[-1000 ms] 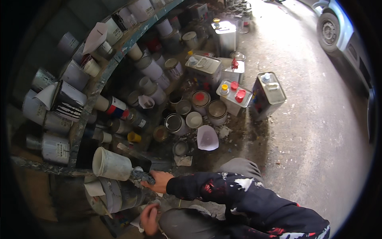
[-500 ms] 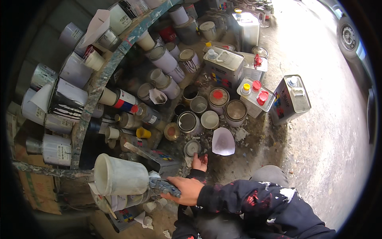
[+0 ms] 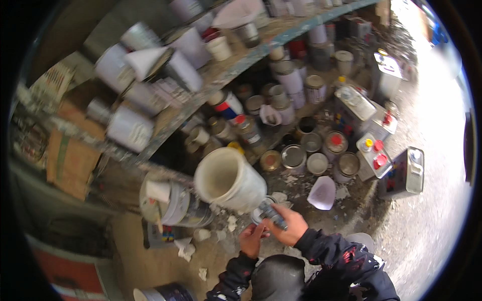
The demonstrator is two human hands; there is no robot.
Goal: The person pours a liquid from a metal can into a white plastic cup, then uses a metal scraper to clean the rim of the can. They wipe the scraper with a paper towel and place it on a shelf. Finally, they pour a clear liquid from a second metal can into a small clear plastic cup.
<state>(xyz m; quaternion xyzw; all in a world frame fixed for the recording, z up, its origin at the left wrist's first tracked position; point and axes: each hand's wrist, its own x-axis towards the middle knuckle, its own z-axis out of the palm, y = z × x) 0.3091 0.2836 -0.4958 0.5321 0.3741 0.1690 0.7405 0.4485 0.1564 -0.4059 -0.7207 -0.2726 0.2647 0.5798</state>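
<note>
Floor underfoot: brown, dusty floor [image 3: 128, 246] littered with torn white scraps [image 3: 185, 249].
Right hand: the right hand [image 3: 291, 226] is closed round a dark grey tool [image 3: 273, 216], gripping its slim body, probably because the cup beyond is too broad to grasp easily.
Left hand: the left hand [image 3: 253, 240] sits right by the tool's lower end, fingers bent and close together, perhaps to steady it; whether they pinch anything cannot be told.
Cup: the white cup [image 3: 233, 183] is above and left of the hands, seemingly joined to the tool. It tilts, wide mouth toward the upper left, likely following the wrist's angle. Its tapered wall is off-white with greyish smears, the inside pale; blur hides finer detail.
Bucket: left of the cup, a bucket [image 3: 173, 210] with a thin stick [image 3: 159, 218] across its top, presumably left within reach.
Tins: round tins [image 3: 293, 156] crowd together beyond the hands, a pale paper cone [image 3: 322, 194] near them.
Canisters: rectangular metal canisters [image 3: 412, 173] stand to the right, caps uppermost, which would guard against leaks.
Shelf: a shelf [image 3: 221, 80] with a blue-green edge carries more containers, packed tightly, probably to save room.
</note>
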